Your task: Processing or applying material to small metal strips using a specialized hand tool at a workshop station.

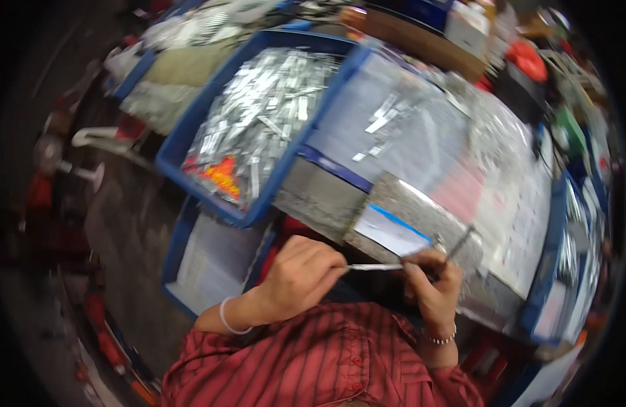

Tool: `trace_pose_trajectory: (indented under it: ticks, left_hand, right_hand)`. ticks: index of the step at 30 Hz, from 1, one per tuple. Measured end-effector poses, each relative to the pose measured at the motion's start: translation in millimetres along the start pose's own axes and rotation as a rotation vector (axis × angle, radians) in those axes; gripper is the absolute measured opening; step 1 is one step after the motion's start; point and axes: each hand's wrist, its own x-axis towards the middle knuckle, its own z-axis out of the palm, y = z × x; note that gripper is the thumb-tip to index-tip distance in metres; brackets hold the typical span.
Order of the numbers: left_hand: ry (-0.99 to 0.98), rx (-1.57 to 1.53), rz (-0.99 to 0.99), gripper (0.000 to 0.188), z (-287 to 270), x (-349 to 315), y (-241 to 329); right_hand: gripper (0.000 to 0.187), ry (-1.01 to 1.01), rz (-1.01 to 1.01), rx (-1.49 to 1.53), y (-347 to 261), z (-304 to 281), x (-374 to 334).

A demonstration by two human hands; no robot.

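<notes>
Close to the striped red shirt, a thin whitish metal-looking strip [375,267] stretches level between my two hands. My left hand [303,275], with a white bangle at its wrist, is closed on one end of it. The other end sits in the pinched fingers of my right hand [431,281], which has a beaded bracelet. A slim dark rod-like tool [460,244] sticks up from the right hand; its kind is blurred. Just beyond the hands lies a speckled stone-like block [411,193] bearing a white card with a blue edge [394,229].
A blue tray [165,163] full of shiny metal strips [269,102] stands at the far left, with another blue bin [174,271] below it. Several loose strips [380,115] lie on the plastic-covered table [428,136]. More blue trays [530,322] stand at right.
</notes>
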Motion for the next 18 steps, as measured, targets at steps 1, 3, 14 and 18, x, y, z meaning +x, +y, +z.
trace_pose_trajectory:
  ticks: [1, 3, 14, 18]
  left_hand:
    - [-0.032, -0.04, -0.066, 0.011, -1.3, -7.4, -0.8]
    - [-0.086, -0.203, -0.176, 0.014, 2.6, -17.0, -2.3]
    - [-0.341, -0.713, -0.447, 0.02, 6.1, -101.4, -14.4]
    - [-0.285, -0.768, -0.574, 0.022, -6.3, -132.0, -22.0]
  right_hand:
    - [0.006, 0.007, -0.005, -0.052, 4.0, 3.5, -1.4]
    - [0.005, 0.039, -0.058, -0.098, 6.4, 10.1, -7.5]
    - [0.012, -0.491, -0.043, -0.392, 3.1, 52.6, -25.2]
    - [0.02, -0.547, -0.02, -0.366, 4.0, 69.2, -18.6]
